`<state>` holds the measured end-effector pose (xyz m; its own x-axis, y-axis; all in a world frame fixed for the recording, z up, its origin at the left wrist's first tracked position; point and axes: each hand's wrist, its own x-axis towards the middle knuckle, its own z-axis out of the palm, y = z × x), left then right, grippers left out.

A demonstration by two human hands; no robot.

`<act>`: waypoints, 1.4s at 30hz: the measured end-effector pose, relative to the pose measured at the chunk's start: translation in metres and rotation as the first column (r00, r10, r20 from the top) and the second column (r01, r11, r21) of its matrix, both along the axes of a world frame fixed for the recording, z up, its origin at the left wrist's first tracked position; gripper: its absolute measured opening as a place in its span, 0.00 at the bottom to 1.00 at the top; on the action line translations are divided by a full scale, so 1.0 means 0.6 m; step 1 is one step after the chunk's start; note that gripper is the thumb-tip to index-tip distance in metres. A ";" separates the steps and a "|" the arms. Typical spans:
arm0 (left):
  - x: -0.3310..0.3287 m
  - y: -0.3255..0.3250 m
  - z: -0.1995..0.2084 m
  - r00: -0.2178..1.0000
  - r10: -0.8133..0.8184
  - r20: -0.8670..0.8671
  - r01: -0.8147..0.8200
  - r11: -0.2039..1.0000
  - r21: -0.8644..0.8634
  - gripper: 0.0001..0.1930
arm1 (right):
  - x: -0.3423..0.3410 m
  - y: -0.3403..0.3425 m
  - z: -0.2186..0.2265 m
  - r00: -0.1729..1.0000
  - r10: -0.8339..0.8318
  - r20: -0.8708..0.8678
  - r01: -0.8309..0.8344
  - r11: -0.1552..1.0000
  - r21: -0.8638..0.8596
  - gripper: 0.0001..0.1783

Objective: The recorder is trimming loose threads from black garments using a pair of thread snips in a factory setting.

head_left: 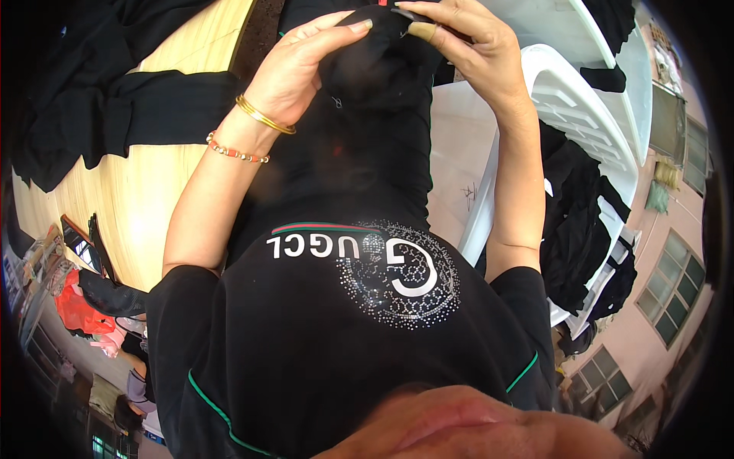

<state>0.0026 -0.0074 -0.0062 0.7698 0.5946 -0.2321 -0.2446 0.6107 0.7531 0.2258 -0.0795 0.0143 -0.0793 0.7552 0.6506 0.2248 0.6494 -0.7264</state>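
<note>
At the top of the view, a piece of black cloth is stretched between my hands above my lap. My left hand pinches its left side, thumb on top and the other fingers mostly hidden. Closed around a small dark tool with a narrow tip, my right hand is at the cloth's right edge. The tool's kind is partly hidden by the fingers. A tan covering seems to wrap the right thumb's tip. A bit of loose thread shows on the black fabric below the left hand.
Black garments lie over a light wooden table on my left. To my right stands a white plastic chair, with more black clothes piled beside it. Red bags and another person are at lower left.
</note>
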 end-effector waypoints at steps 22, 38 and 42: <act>-0.004 0.009 -0.047 0.993 -0.021 -0.117 0.028 0.998 0.061 0.19 | 0.004 -0.030 0.033 0.859 -0.440 0.261 0.510 0.697 -0.505 0.03; -0.002 0.003 -0.041 0.993 -0.078 -0.083 0.093 0.976 0.195 0.17 | -0.040 -0.024 0.074 0.820 -0.169 0.546 0.371 0.884 -0.283 0.19; -0.003 0.004 -0.047 0.991 -0.061 -0.118 0.087 0.969 0.231 0.16 | -0.040 -0.024 0.072 0.802 -0.175 0.571 0.379 0.888 -0.261 0.17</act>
<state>0.0009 -0.0052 -0.0344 0.7914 0.5849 -0.1777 -0.1139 0.4267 0.8972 0.2019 -0.0939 0.0575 -0.0779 0.9612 0.2646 0.7614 0.2287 -0.6065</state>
